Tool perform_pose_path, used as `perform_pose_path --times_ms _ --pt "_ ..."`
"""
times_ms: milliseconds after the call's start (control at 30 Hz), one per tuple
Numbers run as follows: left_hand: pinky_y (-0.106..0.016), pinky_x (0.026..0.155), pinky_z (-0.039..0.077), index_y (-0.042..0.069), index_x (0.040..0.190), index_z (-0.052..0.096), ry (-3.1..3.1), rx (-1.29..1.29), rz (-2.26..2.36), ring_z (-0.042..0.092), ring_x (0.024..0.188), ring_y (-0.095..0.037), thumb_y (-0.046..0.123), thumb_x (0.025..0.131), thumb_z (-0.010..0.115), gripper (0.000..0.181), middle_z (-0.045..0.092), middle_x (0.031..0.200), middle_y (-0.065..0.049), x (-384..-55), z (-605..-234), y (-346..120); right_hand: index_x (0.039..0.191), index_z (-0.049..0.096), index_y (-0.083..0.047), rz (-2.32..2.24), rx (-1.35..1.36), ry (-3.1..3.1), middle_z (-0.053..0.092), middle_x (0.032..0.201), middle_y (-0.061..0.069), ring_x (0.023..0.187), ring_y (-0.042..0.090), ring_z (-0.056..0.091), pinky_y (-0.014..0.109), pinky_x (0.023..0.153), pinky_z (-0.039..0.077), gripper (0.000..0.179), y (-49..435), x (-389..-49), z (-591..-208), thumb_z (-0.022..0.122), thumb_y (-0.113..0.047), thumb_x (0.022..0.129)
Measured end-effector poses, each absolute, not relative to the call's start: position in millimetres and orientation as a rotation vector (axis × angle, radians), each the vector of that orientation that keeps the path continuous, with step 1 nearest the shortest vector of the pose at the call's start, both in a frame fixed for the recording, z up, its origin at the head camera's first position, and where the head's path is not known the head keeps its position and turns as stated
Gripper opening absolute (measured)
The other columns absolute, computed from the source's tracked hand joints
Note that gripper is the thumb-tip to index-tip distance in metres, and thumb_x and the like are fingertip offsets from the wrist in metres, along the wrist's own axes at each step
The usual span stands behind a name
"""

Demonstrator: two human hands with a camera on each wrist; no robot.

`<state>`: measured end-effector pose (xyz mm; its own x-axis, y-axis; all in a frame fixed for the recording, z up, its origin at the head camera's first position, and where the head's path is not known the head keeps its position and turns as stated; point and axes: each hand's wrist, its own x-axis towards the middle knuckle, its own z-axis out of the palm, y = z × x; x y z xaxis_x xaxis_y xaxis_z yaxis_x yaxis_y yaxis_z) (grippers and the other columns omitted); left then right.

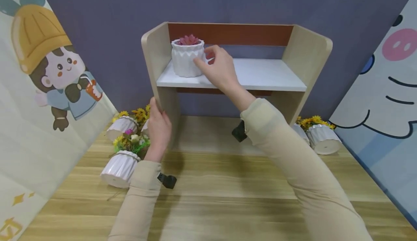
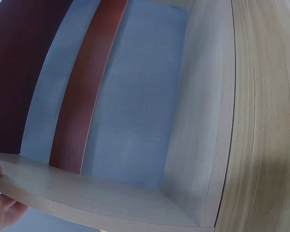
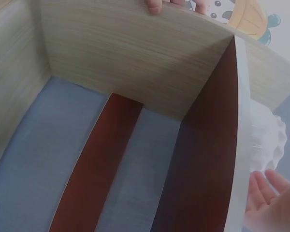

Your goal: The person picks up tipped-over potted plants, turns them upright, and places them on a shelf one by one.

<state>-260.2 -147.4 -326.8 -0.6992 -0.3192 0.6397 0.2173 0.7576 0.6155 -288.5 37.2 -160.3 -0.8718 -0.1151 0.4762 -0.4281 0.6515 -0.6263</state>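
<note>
A white ribbed pot with a pink succulent (image 1: 187,58) stands upright at the left end of the shelf's white upper board (image 1: 267,74). My right hand (image 1: 221,69) is at the pot's right side, thumb and fingers spread apart. In the right wrist view the thumb stands off the pot (image 3: 266,137), and the fingertips (image 3: 258,181) are right by its wall. My left hand (image 1: 159,128) grips the front edge of the shelf's left side panel (image 1: 151,59). Its thumb lies on the inner face and its fingers are outside, as the left wrist view shows.
Several white pots with flowers lie tipped over left of the shelf, the nearest pot (image 1: 118,170) beside my left sleeve. More tipped pots (image 1: 322,139) lie on the right. The shelf stands on a wood-grain table (image 1: 208,197) against a grey-blue wall (image 1: 228,1).
</note>
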Motion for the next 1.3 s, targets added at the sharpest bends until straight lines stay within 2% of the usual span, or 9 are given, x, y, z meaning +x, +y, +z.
perform_pose_path --times_ms 300,567,833,1100,1300 --pt "-0.054 0.074 0.050 0.005 0.135 0.027 -2.147 0.079 -0.844 0.056 0.085 -0.048 0.002 0.090 0.045 0.048 0.048 0.125 -0.027 -260.0 -328.9 -149.1 0.106 0.062 -0.014 1.143 0.453 -2.429 0.063 0.100 0.000 0.085 0.012 0.056 0.021 0.072 0.046 0.037 48.0 -282.2 -170.4 0.056 -0.043 0.084" --pt "-0.054 0.077 0.050 0.005 0.135 0.026 -2.137 0.059 -0.860 0.055 0.089 -0.047 0.002 0.090 0.045 0.049 0.047 0.125 -0.028 -260.6 -332.4 -148.9 0.095 0.068 -0.010 1.085 0.485 -2.387 0.066 0.090 0.002 0.080 0.014 0.056 0.025 0.067 0.044 0.025 65.8 -274.7 -179.0 0.055 -0.030 0.087" --pt "-0.053 0.075 0.051 0.006 0.136 0.026 -2.136 0.047 -0.864 0.056 0.087 -0.047 0.002 0.090 0.045 0.049 0.047 0.126 -0.027 -259.9 -331.3 -148.7 0.095 0.068 -0.011 1.087 0.488 -2.378 0.065 0.086 0.003 0.075 0.014 0.052 0.024 0.064 0.042 0.024 82.1 -263.9 -184.6 0.055 -0.029 0.087" --pt "-0.052 0.075 0.051 0.005 0.136 0.025 -2.157 0.040 -0.868 0.056 0.086 -0.047 0.002 0.091 0.045 0.050 0.047 0.125 -0.027 -258.8 -330.7 -150.2 0.094 0.068 -0.008 1.058 0.551 -2.308 0.066 0.088 0.004 0.077 0.012 0.056 0.025 0.071 0.048 0.022 94.3 -250.7 -196.8 0.059 -0.027 0.086" --pt "-0.053 0.073 0.051 0.004 0.135 0.026 -2.139 0.017 -0.853 0.056 0.083 -0.048 0.002 0.091 0.045 0.048 0.048 0.123 -0.028 -258.0 -328.6 -150.7 0.090 0.068 -0.006 0.954 0.604 -2.256 0.064 0.081 0.006 0.069 0.016 0.053 0.027 0.063 0.046 0.022 101.4 -241.8 -205.4 0.059 -0.026 0.086"
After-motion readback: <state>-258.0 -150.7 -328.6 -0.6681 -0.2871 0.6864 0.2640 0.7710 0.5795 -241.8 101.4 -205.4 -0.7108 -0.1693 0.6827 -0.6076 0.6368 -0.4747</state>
